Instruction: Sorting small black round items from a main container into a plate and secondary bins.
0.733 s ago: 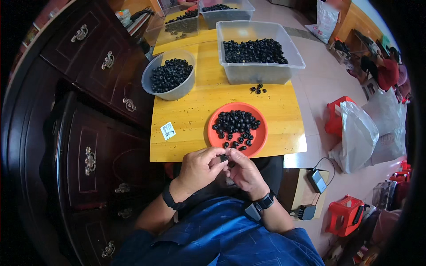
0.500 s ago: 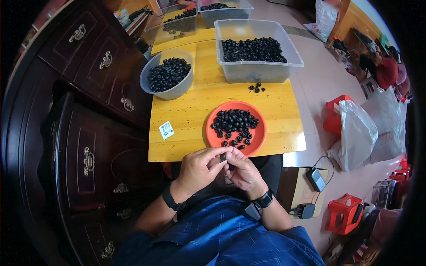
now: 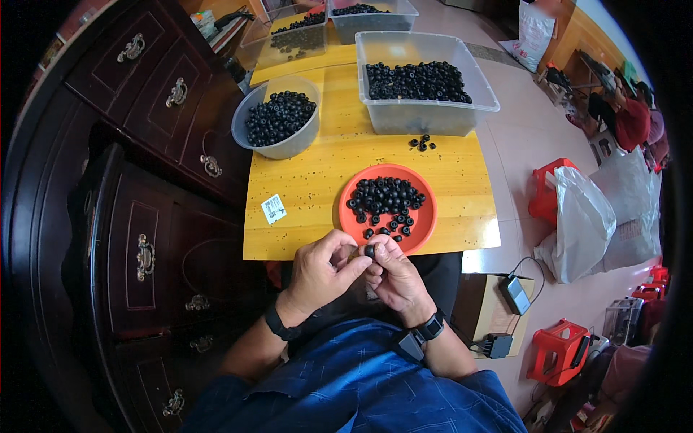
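Observation:
Just past the table's near edge, my two hands meet in front of the orange-red plate. In my right hand a round black bead is pinched between thumb and fingers. My left hand is closed in a pinch, its thumb tip against or very near that bead. Whatever lies between the left fingers is too small to make out. Loose black beads, several with holes showing, are heaped on the plate. Both wrists wear black bands.
A round clear tub and a large clear bin, both holding black beads, stand farther back on the yellow table. A few beads lie by the bin. Dark drawers flank the left; red stools stand right.
The fingers have shifted, and the black bead now shows more fully between them. My left thumb and fingers have spread slightly apart. The view has moved a little.

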Motion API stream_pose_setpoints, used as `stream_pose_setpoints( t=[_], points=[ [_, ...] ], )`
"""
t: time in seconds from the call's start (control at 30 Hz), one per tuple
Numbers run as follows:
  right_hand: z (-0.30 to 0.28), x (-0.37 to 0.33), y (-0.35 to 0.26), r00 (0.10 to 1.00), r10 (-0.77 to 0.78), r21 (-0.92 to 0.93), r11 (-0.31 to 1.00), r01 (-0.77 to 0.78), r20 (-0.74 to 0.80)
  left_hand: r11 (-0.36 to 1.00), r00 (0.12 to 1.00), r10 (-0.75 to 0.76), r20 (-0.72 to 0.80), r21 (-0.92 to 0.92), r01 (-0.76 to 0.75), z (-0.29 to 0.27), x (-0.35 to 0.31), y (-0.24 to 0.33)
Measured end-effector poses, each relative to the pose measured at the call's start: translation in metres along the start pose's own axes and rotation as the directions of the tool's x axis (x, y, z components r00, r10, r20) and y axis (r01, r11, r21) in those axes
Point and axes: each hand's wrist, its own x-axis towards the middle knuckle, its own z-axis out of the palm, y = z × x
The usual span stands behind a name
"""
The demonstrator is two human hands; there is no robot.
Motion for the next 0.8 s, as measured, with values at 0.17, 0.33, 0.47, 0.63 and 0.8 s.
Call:
stream_pose_setpoints(
  t=[0.17,0.33,0.47,0.63,0.8],
  points=[
    [0.0,0.001,-0.001,0.999,0.006,-0.029,1.0,-0.005,0.052,0.999,0.983,0.009,0.184,0.042,-0.017,-0.011,0.008,-0.001],
    [-0.001,0.001,0.002,0.999,0.005,-0.064,0.998,-0.002,0.042,0.992,0.974,0.081,0.212,0.074,-0.099,-0.009,0.007,-0.009],
    [-0.005,0.001,0.003,0.998,0.001,-0.091,0.996,0.005,0.055,0.994,0.966,0.04,0.256,0.089,-0.065,-0.009,0.009,-0.007],
    [-0.007,0.001,0.003,0.999,-0.003,-0.11,0.994,0.008,0.049,0.993,0.97,0.049,0.237,0.089,-0.072,-0.006,0.009,-0.006],
    [-0.006,0.0,0.001,0.999,-0.003,-0.123,0.992,0.008,0.037,0.988,0.975,0.084,0.207,0.112,-0.109,-0.004,0.008,-0.008]
  ],
)
